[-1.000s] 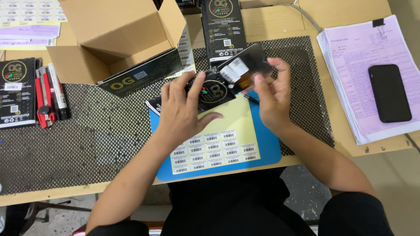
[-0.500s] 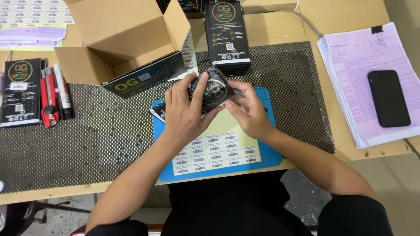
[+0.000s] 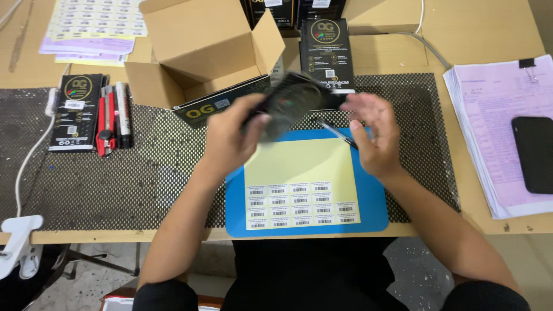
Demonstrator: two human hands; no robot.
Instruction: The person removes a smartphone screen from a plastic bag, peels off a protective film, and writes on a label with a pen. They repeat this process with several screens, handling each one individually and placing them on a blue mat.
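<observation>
Head view: the left hand (image 3: 230,141) grips a black packet (image 3: 288,106), motion-blurred, fingers curled round its left end and lifting it just above the far edge of the yellow label sheet (image 3: 299,184) on the blue mat (image 3: 368,213). The right hand (image 3: 374,135) hovers just right of the packet, fingers loosely spread, holding nothing. An open cardboard box (image 3: 196,52) stands far left

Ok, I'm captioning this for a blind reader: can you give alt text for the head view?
A person's left hand holds a blurred black packet above a blue board carrying a yellow sheet of barcode labels; the right hand is open beside it. An open cardboard box stands behind.
</observation>
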